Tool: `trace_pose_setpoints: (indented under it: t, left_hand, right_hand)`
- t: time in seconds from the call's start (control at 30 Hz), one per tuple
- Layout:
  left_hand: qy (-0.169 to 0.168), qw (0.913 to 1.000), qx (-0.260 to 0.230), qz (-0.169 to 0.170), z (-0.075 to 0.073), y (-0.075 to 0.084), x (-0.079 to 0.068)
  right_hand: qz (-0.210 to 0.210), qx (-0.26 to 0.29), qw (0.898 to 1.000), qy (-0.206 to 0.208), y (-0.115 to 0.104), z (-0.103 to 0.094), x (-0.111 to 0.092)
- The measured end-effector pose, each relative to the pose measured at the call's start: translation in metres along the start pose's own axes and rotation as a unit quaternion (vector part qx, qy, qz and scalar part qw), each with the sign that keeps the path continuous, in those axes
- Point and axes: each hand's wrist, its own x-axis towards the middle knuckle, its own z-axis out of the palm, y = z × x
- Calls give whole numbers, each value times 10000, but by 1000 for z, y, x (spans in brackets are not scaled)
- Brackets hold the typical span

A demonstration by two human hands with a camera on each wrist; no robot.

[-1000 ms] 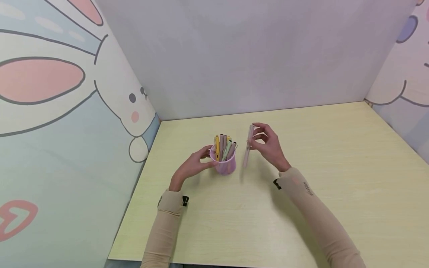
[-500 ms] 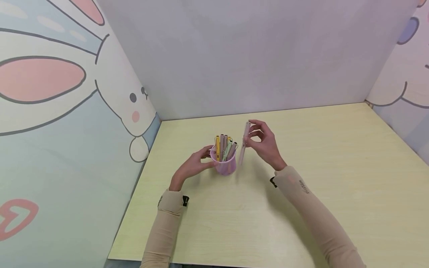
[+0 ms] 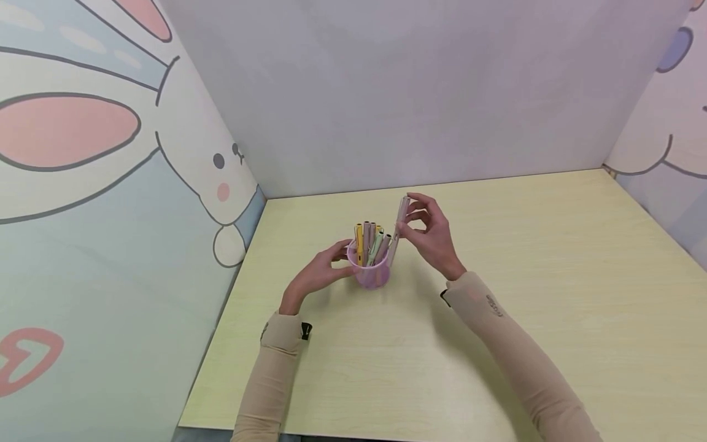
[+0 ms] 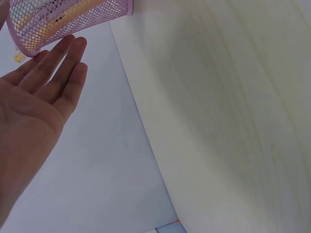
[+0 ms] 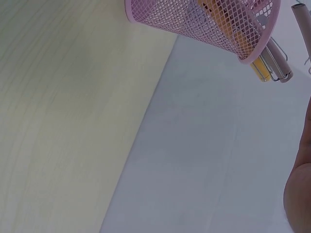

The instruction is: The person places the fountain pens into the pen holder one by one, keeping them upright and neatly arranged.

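A pink mesh pen holder (image 3: 372,278) stands upright on the table with several capped pens in it, among them a yellow pen (image 3: 359,243) and a pale green pen (image 3: 375,248). My left hand (image 3: 316,274) holds it from the left, thumb at the front and fingers behind; the left wrist view shows those fingers (image 4: 68,73) nearly straight along the mesh (image 4: 85,19). Between thumb and fingertips my right hand (image 3: 434,240) pinches a greyish-mauve pen (image 3: 402,212), tilted. Its lower end is at the holder's right rim; the right wrist view shows the pen's tip (image 5: 302,17) just beyond the rim.
The pale wooden table (image 3: 525,276) meets a plain light wall (image 3: 420,104) at the back. On the left rises a side panel (image 3: 110,245) with a painted rabbit; another painted panel (image 3: 657,123) stands at the right.
My right hand has carried the pen leftward and slightly away, bringing it from beside the pen holder to its right rim. My left hand and the holder have stayed in place.
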Motion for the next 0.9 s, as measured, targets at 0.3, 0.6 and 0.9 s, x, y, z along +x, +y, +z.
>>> trace_pose_setpoints:
  t: [0.3, 0.6, 0.9]
  left_hand:
    - [-14, 10000, 14, -80, 1, 1, 1]
    - [-28, 9999, 40, -135, 1, 1, 2]
    - [-24, 9999, -68, -116, 1, 2, 1]
  right_hand:
    - [-149, 3, 9998, 117, 1, 8, 0]
    - [-197, -217, 9993, 221, 4, 19, -1]
    - [-345, -430, 9984, 109, 6, 23, -5]
